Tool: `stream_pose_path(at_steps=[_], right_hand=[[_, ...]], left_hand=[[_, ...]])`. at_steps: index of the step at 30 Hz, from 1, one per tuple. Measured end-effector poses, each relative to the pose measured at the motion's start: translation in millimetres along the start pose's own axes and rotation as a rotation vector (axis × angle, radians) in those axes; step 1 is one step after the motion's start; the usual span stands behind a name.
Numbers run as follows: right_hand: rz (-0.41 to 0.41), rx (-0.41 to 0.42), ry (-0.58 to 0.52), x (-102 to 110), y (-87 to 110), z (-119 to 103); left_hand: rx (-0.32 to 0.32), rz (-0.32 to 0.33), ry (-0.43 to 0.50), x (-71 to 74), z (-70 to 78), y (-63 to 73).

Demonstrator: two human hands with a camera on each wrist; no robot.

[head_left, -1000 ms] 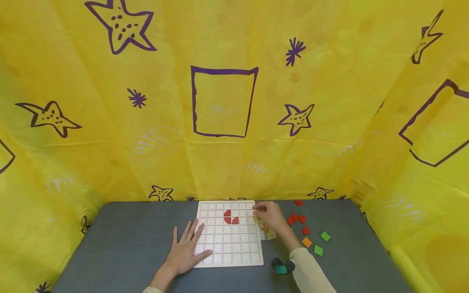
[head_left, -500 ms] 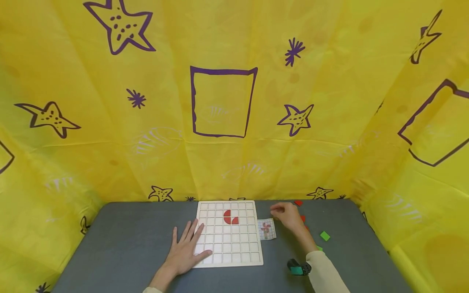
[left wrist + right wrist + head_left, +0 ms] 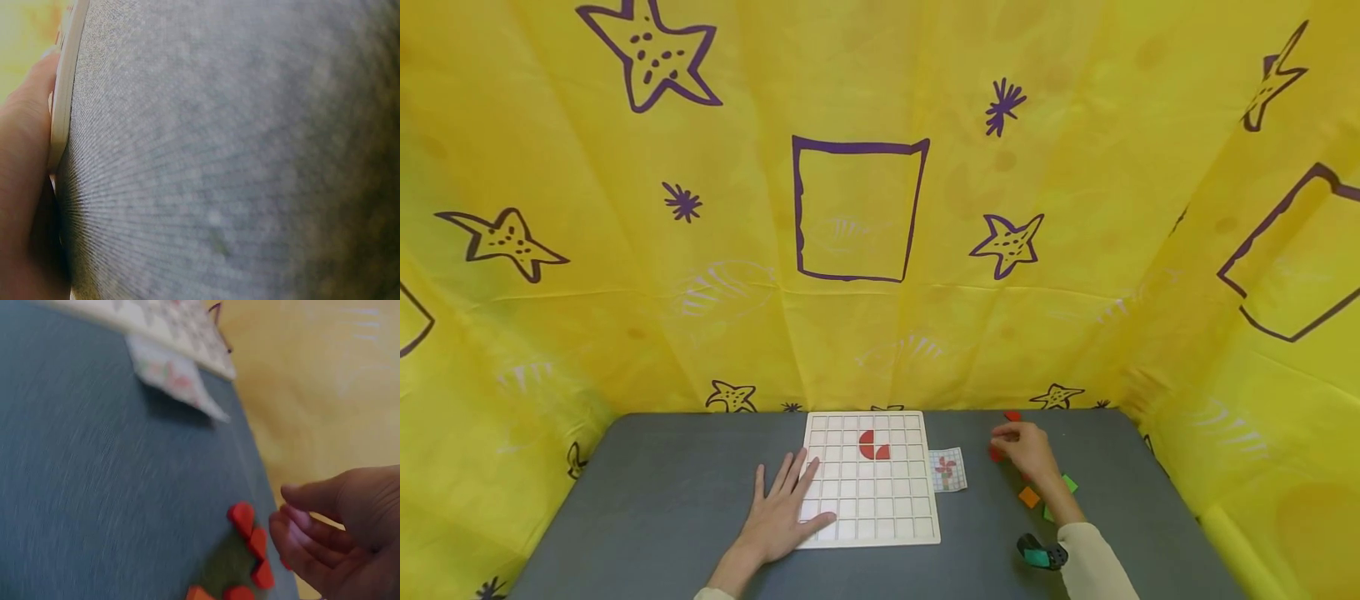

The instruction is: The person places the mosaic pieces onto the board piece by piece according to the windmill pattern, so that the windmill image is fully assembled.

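Yellow curtain (image 3: pixel 853 350) behind grey table (image 3: pixel 677 467); left hand (image 3: pixel 778 508) on board, right hand (image 3: pixel 1028 450) by loose red pieces (image 3: pixel 242 519)

Curtain printed with purple stars and squares. Your left hand rests over the left side of the white grid board (image 3: pixel 886 507), fingers straight and spread. Toward the board's far side, three red quarter-circles (image 3: pixel 867 452) sit in adjoining cells: two at left, one lower right. Small gridded card (image 3: pixel 949 471), red pinwheel printed on it, meets the board's right edge, one corner lifted off the table. Further right, the loose red pieces lie bunched, your right hand just beside them: fingers curved, thumb slightly apart from fingertips; can't tell whether you touch a piece. Orange piece (image 3: pixel 1029 497) lies nearer you, green pieces (image 3: pixel 1070 483) either side of your forearm, black-and-teal band (image 3: pixel 1040 555) by your sleeve (image 3: pixel 1097 565)
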State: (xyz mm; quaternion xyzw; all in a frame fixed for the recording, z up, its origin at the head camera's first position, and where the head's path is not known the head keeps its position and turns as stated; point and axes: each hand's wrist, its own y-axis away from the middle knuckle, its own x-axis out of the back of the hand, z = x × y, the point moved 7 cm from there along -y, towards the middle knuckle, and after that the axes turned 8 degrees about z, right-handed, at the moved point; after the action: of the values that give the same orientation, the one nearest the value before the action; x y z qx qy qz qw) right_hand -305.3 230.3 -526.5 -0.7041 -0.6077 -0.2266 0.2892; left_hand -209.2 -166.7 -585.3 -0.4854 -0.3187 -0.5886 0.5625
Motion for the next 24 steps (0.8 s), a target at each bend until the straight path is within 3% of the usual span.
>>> stream_pose_path(at_steps=[4,8,24], right_hand=[[0.033,0.049,0.098,7.0,2.8,1.8],[0.033,0.046,0.124,11.5,3.9,7.3],[-0.1,-0.027,0.22,27.1,14.9,23.2]], left_hand=[[0.0,0.006,0.003,-0.2,-0.6,0.4],[-0.001,0.007,0.005,0.4,-0.7,0.6],[-0.004,0.022,0.023,4.2,1.6,0.5]])
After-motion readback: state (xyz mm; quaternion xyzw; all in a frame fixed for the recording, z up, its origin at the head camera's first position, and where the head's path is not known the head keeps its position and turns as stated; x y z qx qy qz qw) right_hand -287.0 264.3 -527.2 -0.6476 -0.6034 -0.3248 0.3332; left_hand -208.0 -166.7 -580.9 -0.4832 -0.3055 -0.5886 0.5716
